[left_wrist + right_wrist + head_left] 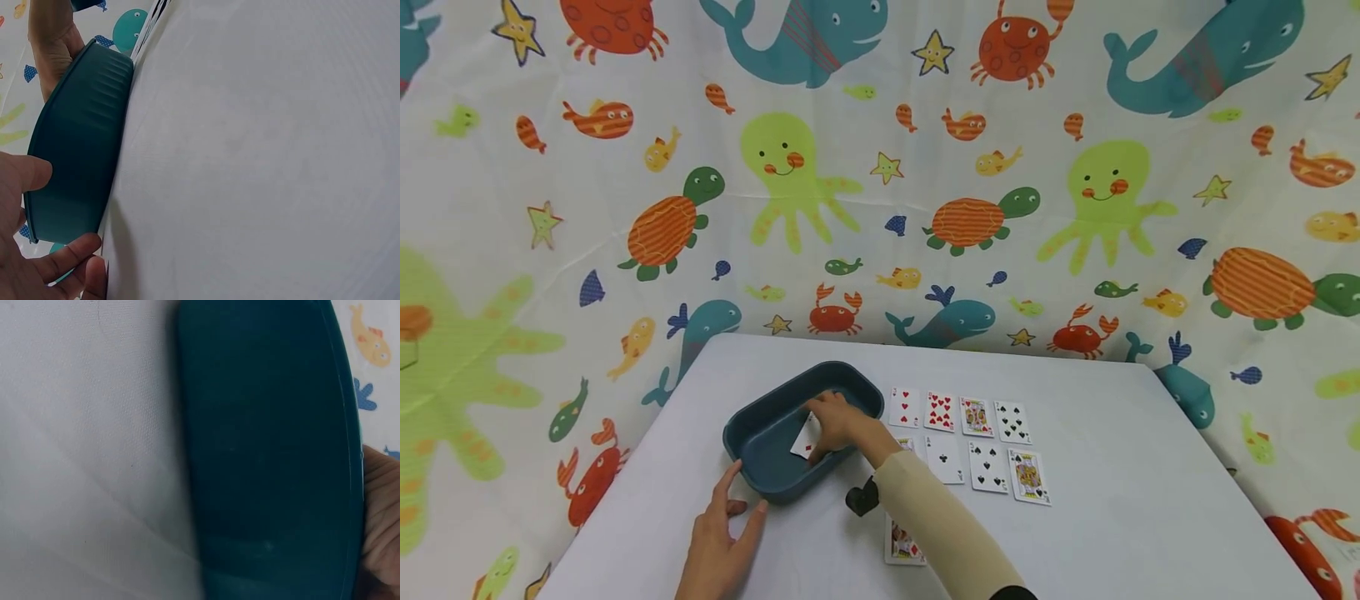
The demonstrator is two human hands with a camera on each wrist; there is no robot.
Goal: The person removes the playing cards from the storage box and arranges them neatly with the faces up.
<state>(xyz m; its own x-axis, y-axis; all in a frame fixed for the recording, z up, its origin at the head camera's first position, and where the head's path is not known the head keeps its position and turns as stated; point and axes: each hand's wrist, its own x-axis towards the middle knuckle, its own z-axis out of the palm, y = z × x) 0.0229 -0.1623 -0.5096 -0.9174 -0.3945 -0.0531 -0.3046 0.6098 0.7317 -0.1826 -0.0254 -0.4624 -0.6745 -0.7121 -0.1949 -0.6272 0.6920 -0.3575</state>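
A dark teal rectangular bin (760,408) stands on the white table, its long side slanting up to the right. My left hand (722,533) touches its near-left end with the fingers spread; in the left wrist view the thumb (37,173) lies against the bin's outer wall (81,137). My right hand (835,425) reaches over the rim into the bin, fingers bent down around a playing card (806,435) with a red diamond. The hand covers part of that card, and its grip cannot be made out. In the right wrist view the bin wall (269,456) hides the fingers.
Face-up playing cards (940,412) lie in two rows right of the bin. A red-diamond face card (901,546) lies closer to me, partly under the right sleeve (940,517). A dark heart-shaped thing (862,497) is beside the right wrist. A sea-animal curtain (880,167) hangs behind the table.
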